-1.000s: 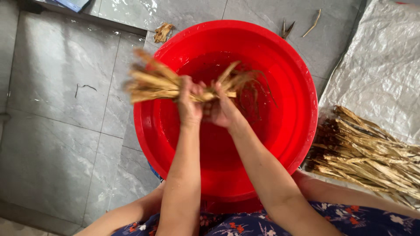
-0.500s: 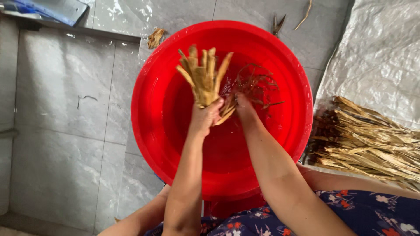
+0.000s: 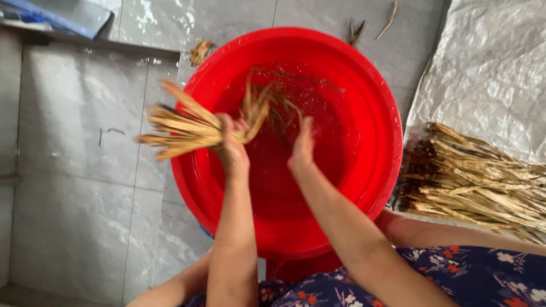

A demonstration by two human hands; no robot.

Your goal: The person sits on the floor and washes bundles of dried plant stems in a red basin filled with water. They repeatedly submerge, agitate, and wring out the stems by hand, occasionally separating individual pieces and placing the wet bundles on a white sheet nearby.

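Gripping a bundle of dry tan leaf strips (image 3: pixel 190 128) in the closed left hand (image 3: pixel 232 149), over the left rim of the round red plastic basin (image 3: pixel 375 142), strip ends fanning leftward. Right hand (image 3: pixel 302 149) open with fingers together, touching nothing, just beside loose wet strips (image 3: pixel 278 105) inside the basin. Far right: heaped dry strips (image 3: pixel 478 179) on a silvery plastic sheet (image 3: pixel 489 68). Far left: flat blue package (image 3: pixel 54 14) on wet grey tiles (image 3: pixel 68 187).

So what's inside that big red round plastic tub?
The big red round plastic tub holds water, with a few loose brown strands wet at the back. The right hand is open over it. The two arms cover the near part, so anything lying there cannot be seen.
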